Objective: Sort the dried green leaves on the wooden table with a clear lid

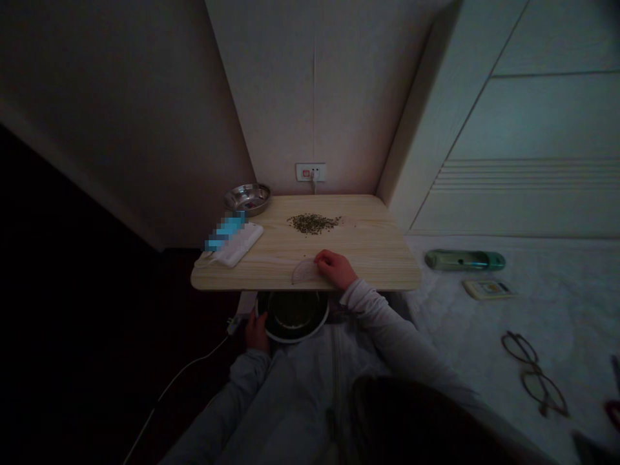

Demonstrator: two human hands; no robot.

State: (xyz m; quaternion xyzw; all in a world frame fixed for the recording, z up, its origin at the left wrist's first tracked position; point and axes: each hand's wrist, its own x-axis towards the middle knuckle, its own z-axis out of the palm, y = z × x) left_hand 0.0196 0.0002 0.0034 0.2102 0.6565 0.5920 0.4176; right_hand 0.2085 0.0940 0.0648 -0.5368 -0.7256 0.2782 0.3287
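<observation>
My right hand (335, 267) is closed on the edge of a clear protractor (304, 272) near the front of the wooden tabletop (378, 252). Farther back on the same top lies a loose pile of small greenish-brown beans or seeds (314, 223), with a few strays around it. Below the front edge, my left hand (256, 332) grips the left side of a dark bowl with a pale rim (292, 340) on my lap. Its contents are too dim to make out.
A steel bowl (248, 199) stands at the back left corner, beside a white device (238, 245). A wall socket (310, 172) with a plug is behind. On the bed at right lie a green bottle (464, 260), a phone-like object (488, 289) and glasses (533, 372). A cable (179, 374) hangs at left.
</observation>
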